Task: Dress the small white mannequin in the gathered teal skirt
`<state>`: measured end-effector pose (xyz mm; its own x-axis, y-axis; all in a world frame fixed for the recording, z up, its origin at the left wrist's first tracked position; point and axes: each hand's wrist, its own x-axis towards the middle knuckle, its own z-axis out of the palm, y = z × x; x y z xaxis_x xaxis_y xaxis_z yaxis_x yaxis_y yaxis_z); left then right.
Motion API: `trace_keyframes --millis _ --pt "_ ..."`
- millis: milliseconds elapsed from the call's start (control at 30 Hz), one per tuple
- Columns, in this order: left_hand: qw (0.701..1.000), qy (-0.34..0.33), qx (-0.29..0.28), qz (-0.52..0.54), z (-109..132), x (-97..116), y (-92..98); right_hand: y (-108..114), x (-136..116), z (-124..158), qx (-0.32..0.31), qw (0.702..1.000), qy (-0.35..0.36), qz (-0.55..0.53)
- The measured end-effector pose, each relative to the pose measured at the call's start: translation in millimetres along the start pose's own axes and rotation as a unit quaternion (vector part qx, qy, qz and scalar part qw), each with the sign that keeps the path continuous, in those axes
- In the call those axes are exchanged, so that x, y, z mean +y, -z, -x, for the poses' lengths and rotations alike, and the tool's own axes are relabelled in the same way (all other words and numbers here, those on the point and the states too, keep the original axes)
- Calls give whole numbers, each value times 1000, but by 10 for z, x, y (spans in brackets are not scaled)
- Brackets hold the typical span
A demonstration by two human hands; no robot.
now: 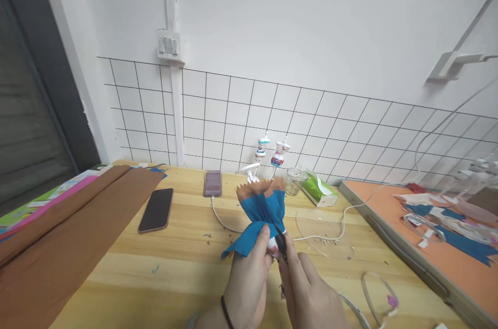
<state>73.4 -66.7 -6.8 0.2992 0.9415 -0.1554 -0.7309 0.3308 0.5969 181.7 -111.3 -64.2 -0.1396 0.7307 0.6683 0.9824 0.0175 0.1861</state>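
Note:
A small bouquet-like bundle of blue and brown crepe paper (261, 208) stands upright over the wooden table (187, 261). My left hand (249, 282), with a black band at the wrist, is closed round the bundle's pinched base. Beside it my right hand (307, 292) is closed too, its thumb and fingers pinching a thin dark strip (280, 244) at that same base. What the strip is cannot be made out.
A dark phone (156, 209) lies left of the bundle, near brown paper sheets (58, 246). Behind are a blurred box (212, 183) with a white cable (221, 217), a glass jar (295, 180), a green pack (319, 190), and an orange board (436, 246) with scraps at right.

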Motion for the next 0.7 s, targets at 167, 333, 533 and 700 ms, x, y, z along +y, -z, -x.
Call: trace_keyframes --millis 167,333,533,700 --pt "1000 0 -8 2 -17 -13 9 -10 -5 -9 -4 1000 -2 -10" --pt "1000 0 -8 6 -20 -38 37 -43 14 10 1 1000 8 -14" --pt "1000 10 -2 19 -54 -29 45 -47 -19 21 -7 999 -22 -47" --pt "999 13 -37 21 -121 -66 102 -50 -39 81 41 970 -133 -200"
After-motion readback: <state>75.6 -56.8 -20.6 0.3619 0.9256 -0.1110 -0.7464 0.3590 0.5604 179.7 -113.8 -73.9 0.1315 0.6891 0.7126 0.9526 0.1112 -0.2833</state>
